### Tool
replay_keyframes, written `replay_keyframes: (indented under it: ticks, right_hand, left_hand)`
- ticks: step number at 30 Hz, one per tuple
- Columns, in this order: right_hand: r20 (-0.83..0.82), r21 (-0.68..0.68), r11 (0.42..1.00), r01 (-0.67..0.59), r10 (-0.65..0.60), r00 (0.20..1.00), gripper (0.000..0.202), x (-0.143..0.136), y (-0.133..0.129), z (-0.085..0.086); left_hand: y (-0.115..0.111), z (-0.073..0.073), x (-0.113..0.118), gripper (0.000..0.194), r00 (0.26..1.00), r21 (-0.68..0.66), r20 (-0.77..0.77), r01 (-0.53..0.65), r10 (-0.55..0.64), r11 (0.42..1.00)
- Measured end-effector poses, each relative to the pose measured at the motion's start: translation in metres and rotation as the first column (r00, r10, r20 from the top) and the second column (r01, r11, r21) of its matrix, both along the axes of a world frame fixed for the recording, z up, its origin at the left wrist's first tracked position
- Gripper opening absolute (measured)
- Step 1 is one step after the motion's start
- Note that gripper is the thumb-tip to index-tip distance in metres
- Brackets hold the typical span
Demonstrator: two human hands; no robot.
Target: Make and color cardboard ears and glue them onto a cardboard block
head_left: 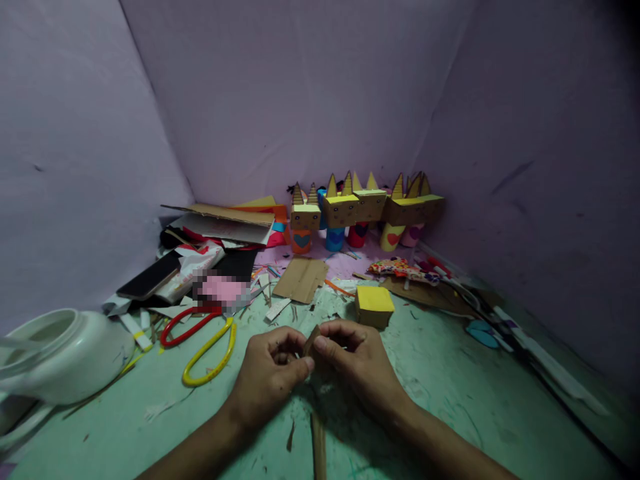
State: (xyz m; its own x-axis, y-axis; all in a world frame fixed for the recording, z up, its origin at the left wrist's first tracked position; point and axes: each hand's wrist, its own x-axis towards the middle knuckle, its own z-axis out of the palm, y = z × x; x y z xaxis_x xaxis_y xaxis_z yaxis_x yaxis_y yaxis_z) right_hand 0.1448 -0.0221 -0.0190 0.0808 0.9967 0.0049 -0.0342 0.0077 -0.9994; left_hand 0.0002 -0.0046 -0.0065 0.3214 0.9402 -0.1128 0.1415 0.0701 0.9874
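Between both hands is a small brown cardboard piece, pinched at its edges. My left hand is closed, with thumb and fingers at the piece's left side. My right hand pinches the piece from the right, thumb in front. Just beyond the right hand sits a small cardboard box with a yellow top. A narrow cardboard strip lies on the green tabletop below the hands. Scissors with a red and a yellow handle lie left of my left hand.
Several cardboard figures with pointed ears stand at the back wall. A white pot is at the left, near a dark phone-like slab. A flat cardboard piece and paper scraps lie mid-table. Patterned cloth lies right.
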Motion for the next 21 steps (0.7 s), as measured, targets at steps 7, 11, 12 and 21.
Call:
replay_keyframes:
  ticks: [7, 11, 12, 21]
  right_hand:
    - [0.005, 0.002, 1.000, -0.009, 0.009, 1.000, 0.014, -0.0007, -0.0015, -0.0010]
    - [0.018, -0.008, 1.000, 0.006, -0.006, 1.000, 0.013, -0.0012, -0.0014, -0.0007]
    - [0.025, -0.007, 1.000, 0.006, -0.006, 1.000, 0.013, -0.0012, -0.0013, -0.0006]
    - [0.047, -0.003, 1.000, 0.013, -0.012, 0.999, 0.013, -0.0007, -0.0016, 0.0001]
  left_hand:
    - [-0.0013, 0.0003, 0.0005, 0.013, 1.000, -0.004, 0.018, 0.021, -0.021, 1.000]
    - [-0.0010, 0.0004, 0.0003, 0.016, 1.000, -0.001, 0.008, 0.028, -0.028, 1.000]
    - [-0.0011, 0.0005, 0.0002, 0.016, 1.000, 0.000, 0.004, 0.028, -0.028, 1.000]
    - [-0.0027, 0.0018, 0.0000, 0.017, 0.999, -0.020, -0.010, 0.038, -0.038, 0.999]
